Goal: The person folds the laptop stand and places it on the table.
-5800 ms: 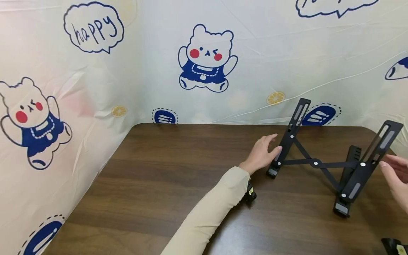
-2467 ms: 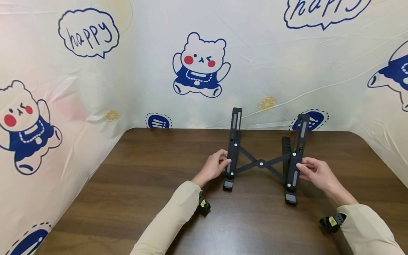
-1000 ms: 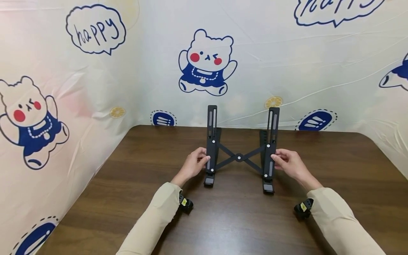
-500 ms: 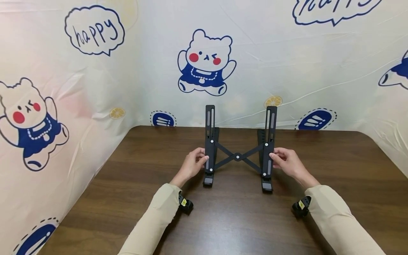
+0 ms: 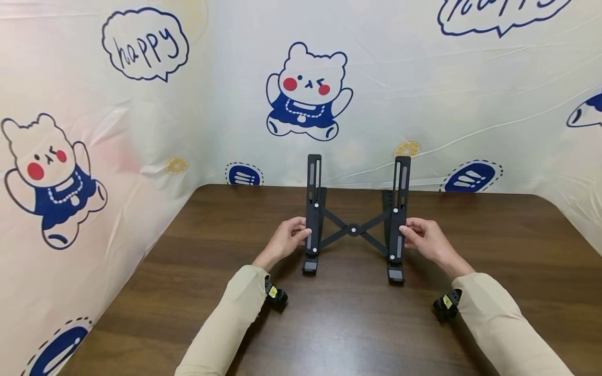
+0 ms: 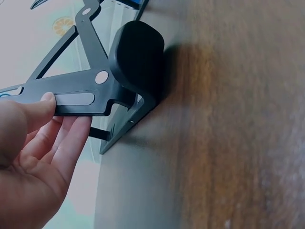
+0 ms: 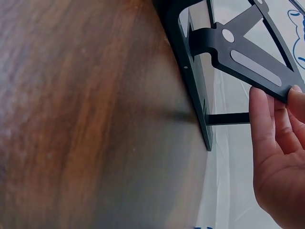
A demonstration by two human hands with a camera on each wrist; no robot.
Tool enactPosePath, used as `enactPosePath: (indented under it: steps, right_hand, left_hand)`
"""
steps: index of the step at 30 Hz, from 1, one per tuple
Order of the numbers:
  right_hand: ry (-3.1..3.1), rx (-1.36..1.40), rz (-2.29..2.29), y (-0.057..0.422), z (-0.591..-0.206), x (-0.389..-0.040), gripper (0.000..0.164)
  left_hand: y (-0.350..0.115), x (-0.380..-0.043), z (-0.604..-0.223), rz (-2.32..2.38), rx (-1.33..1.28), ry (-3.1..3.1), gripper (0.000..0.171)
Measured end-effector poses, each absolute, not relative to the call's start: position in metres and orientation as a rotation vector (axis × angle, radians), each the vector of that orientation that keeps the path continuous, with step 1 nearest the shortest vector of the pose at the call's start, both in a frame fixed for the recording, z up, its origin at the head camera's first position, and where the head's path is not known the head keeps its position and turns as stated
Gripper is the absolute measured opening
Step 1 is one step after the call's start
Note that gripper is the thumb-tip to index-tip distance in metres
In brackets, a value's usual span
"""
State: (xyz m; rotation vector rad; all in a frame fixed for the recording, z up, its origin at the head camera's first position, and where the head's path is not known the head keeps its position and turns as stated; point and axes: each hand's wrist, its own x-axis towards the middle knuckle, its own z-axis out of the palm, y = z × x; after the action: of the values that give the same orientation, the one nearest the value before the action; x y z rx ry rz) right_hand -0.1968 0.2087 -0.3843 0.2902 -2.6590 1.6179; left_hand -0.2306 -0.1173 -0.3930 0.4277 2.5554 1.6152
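Note:
A black folding laptop stand [image 5: 354, 230] stands unfolded on the wooden table, its two slotted side arms tilted up and joined by crossed bars with a round centre pivot. My left hand [image 5: 285, 239] pinches the left arm near its lower half, thumb on the upper face beside a grey pad [image 6: 75, 99] and fingers underneath. At the opposite side my right hand [image 5: 429, 240] pinches the right arm the same way, its fingers under the edge in the right wrist view. The base rails rest on the tabletop, with front lips [image 5: 395, 272] toward me.
The brown wooden table [image 5: 188, 292] reaches back to a pale curtain [image 5: 226, 104] printed with cartoon bears. A small black camera [image 5: 276, 296] is strapped to my left wrist and another camera [image 5: 446, 306] to my right.
The stand has moved from the far right to the middle of the table and turned square to me. My right hand has come to grip it; over the last second little has moved.

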Motion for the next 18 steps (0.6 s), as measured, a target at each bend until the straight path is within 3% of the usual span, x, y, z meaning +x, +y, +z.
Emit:
enactPosePath:
  steps: [18]
  right_hand:
    - [-2.642, 0.358, 1.634, 0.199, -0.386, -0.201, 0.017]
  left_hand:
    - [-0.103, -0.228, -0.394, 1.590, 0.535, 2.572, 0.017]
